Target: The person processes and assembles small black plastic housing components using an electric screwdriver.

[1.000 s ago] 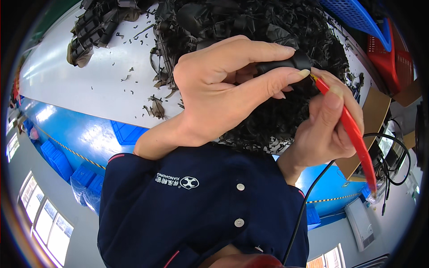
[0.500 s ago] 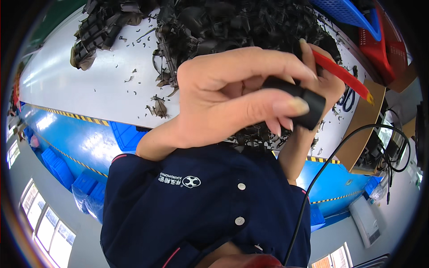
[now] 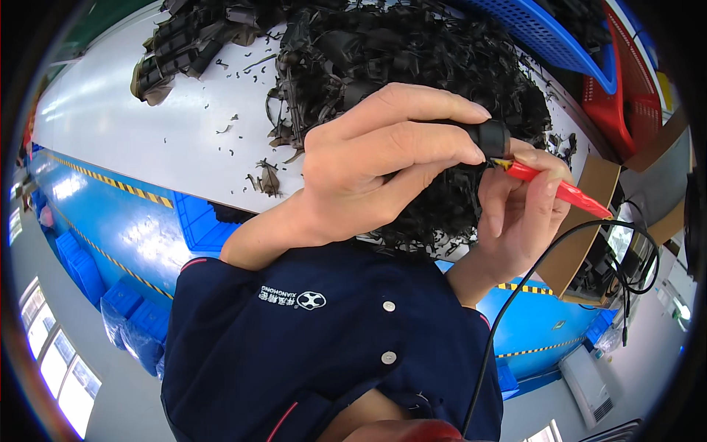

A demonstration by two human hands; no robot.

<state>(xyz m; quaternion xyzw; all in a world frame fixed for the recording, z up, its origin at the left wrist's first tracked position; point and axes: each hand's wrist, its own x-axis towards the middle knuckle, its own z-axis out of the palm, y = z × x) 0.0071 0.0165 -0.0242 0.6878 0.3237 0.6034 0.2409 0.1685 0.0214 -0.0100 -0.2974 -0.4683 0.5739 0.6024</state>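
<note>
Person's L hand (image 3: 368, 177) is up close to the camera, fingers curled tight round a small black part (image 3: 487, 136), thumb and forefinger pinching it at the tips; most of the part is hidden inside the fist. R hand (image 3: 519, 214) sits just beside it, closed round a red-handled tool (image 3: 560, 190), the tool's tip touching the black part right at the L fingertips. Handle sticks out to the right past the R thumb.

Both hands are held above a white table (image 3: 132, 125), over a big heap of black plastic scrap (image 3: 412, 59). A smaller pile of black pieces (image 3: 184, 44) lies at the table's far left, w/ loose black bits scattered between. Blue crate (image 3: 545, 33) and red crate (image 3: 618, 88) stand at the top right, touching each other. Cardboard box (image 3: 589, 214) stands by the table edge, under the R hand. Navy shirt (image 3: 317, 346) fills the lower frame; a black cable (image 3: 515, 309) runs across it.
</note>
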